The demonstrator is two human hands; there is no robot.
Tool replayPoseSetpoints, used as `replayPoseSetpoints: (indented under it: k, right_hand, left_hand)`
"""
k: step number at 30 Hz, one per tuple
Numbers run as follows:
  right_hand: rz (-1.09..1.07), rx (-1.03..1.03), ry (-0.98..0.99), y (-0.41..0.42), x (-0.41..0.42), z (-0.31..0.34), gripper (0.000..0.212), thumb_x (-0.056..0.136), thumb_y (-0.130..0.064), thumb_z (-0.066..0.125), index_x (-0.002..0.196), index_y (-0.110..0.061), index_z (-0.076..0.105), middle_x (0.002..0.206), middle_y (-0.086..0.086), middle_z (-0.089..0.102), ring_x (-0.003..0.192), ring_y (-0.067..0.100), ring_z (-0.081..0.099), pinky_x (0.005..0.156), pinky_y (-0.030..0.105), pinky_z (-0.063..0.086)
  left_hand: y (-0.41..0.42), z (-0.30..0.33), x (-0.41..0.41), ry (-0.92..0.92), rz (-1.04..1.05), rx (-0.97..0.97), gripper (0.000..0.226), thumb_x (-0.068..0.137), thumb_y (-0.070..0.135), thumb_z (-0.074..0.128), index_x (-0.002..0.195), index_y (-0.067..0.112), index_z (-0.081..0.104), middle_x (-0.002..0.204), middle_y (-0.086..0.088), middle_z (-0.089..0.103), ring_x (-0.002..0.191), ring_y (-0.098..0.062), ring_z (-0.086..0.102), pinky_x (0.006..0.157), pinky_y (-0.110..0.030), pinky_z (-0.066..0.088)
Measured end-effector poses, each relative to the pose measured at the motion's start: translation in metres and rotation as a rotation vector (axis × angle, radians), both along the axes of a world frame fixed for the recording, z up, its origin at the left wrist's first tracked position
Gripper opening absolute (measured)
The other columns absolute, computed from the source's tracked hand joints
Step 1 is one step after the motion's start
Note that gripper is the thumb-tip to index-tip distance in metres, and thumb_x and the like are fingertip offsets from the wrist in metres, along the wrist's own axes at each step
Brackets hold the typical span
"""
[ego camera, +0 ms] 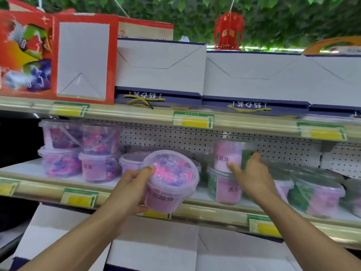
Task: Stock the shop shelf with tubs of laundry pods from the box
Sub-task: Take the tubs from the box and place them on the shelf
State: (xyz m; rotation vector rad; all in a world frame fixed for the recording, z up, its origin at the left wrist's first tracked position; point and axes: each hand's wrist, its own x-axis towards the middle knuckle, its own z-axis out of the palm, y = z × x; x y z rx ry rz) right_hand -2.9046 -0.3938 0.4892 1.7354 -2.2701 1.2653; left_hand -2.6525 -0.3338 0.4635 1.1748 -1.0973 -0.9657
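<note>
Gripping tub (pixel 172 182) — left hand (pixel 132 189), shelf-front

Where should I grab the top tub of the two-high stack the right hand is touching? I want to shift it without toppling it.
Grip the upper tub around its side wall, below the lid, coming from the front. It stands upright on the lower tub, and the shelf above leaves little room overhead. The right hand already touches that front; the left hand holds another tub.

A single head-worn wide-angle view looks forward and slightly down, close to the middle shelf (pixel 195 209) of a shop rack. The top shelf of boxes (pixel 160 65) fills the far upper frame, both forearms entering from the near edge
</note>
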Motion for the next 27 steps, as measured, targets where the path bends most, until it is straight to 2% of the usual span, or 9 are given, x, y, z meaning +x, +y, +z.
replayPoseSetpoints:
  k: [3, 6, 9, 13, 16, 19, 23, 25, 27]
  right_hand:
    - [-0.018, -0.019, 0.014, -0.001, 0.001, -0.006, 0.056, 0.089, -0.037, 0.058, 0.123, -0.001, 0.033, 0.12, 0.022, 0.053, 0.104, 0.038, 0.056, 0.071, 0.039, 0.043]
    - [0.033, -0.257, 0.068, 0.013, 0.005, -0.019, 0.051, 0.085, -0.023, 0.065, 0.123, -0.003, 0.037, 0.128, 0.017, 0.04, 0.114, 0.034, 0.046, 0.082, 0.038, 0.042]
    - [0.312, -0.498, 0.208, 0.031, 0.019, -0.023, 0.054, 0.081, -0.025, 0.065, 0.128, -0.012, 0.043, 0.125, 0.007, 0.043, 0.116, 0.024, 0.044, 0.09, 0.031, 0.037]
    - [0.643, -0.427, 0.258, 0.038, 0.04, -0.017, 0.065, 0.086, -0.036, 0.062, 0.142, -0.036, 0.029, 0.119, -0.015, 0.049, 0.112, 0.006, 0.045, 0.087, 0.019, 0.033]
    - [0.627, -0.486, 0.135, 0.028, 0.049, -0.01, 0.063, 0.087, -0.029, 0.063, 0.141, -0.033, 0.031, 0.109, -0.013, 0.058, 0.105, 0.008, 0.053, 0.082, 0.022, 0.04]
    - [0.509, -0.469, 0.094, 0.011, 0.055, -0.003, 0.053, 0.089, -0.029, 0.06, 0.136, -0.018, 0.036, 0.11, 0.005, 0.063, 0.104, 0.023, 0.057, 0.083, 0.035, 0.046]
    - [0.42, -0.379, 0.12, -0.001, 0.061, 0.001, 0.049, 0.091, -0.027, 0.058, 0.132, -0.014, 0.035, 0.117, 0.011, 0.059, 0.104, 0.032, 0.055, 0.077, 0.037, 0.043]
    - [0.402, -0.324, 0.21, -0.004, 0.065, -0.001, 0.056, 0.09, -0.026, 0.059, 0.136, -0.013, 0.03, 0.125, 0.012, 0.054, 0.111, 0.033, 0.053, 0.08, 0.039, 0.045]
    - [0.409, -0.291, 0.259, -0.007, 0.07, -0.004, 0.059, 0.089, -0.021, 0.059, 0.138, -0.013, 0.027, 0.13, 0.012, 0.05, 0.114, 0.034, 0.051, 0.081, 0.04, 0.047]
  left_hand:
    - [-0.004, 0.005, 0.002, -0.008, -0.004, 0.01, 0.038, 0.084, 0.051, 0.055, 0.111, 0.025, 0.052, 0.11, -0.011, 0.061, 0.095, -0.029, 0.062, 0.075, -0.037, 0.054]
    - [-0.007, 0.013, -0.001, 0.004, -0.015, 0.001, 0.035, 0.084, 0.05, 0.056, 0.108, 0.025, 0.053, 0.106, -0.011, 0.062, 0.089, -0.028, 0.065, 0.071, -0.036, 0.055]
    - [-0.014, 0.024, -0.004, -0.013, -0.028, -0.021, 0.033, 0.083, 0.052, 0.055, 0.104, 0.026, 0.053, 0.106, -0.011, 0.061, 0.089, -0.028, 0.065, 0.074, -0.038, 0.055]
    - [-0.024, 0.04, -0.013, -0.01, -0.071, -0.016, 0.043, 0.087, 0.053, 0.05, 0.117, 0.022, 0.048, 0.109, -0.012, 0.062, 0.089, -0.027, 0.066, 0.081, -0.041, 0.055]
    - [-0.031, 0.05, -0.021, -0.038, -0.125, -0.018, 0.046, 0.09, 0.057, 0.04, 0.118, 0.021, 0.048, 0.109, -0.01, 0.06, 0.09, -0.025, 0.064, 0.076, -0.035, 0.054]
    - [-0.044, 0.049, -0.023, -0.236, -0.179, -0.059, 0.061, 0.086, 0.064, 0.038, 0.119, 0.015, 0.053, 0.112, -0.005, 0.063, 0.095, -0.021, 0.064, 0.073, -0.029, 0.053]
    - [-0.07, 0.034, -0.017, -0.782, 0.029, -0.213, 0.049, 0.084, 0.052, 0.056, 0.116, 0.016, 0.061, 0.112, 0.001, 0.066, 0.097, -0.016, 0.06, 0.081, -0.031, 0.047]
    - [-0.078, 0.031, -0.018, -0.797, 0.172, -0.255, 0.037, 0.087, 0.038, 0.06, 0.113, 0.013, 0.058, 0.101, 0.0, 0.066, 0.089, -0.017, 0.057, 0.076, -0.028, 0.043]
    - [-0.083, 0.029, -0.02, -0.762, 0.234, -0.299, 0.028, 0.087, 0.023, 0.062, 0.111, 0.012, 0.053, 0.095, -0.003, 0.065, 0.088, -0.023, 0.06, 0.078, -0.034, 0.048]
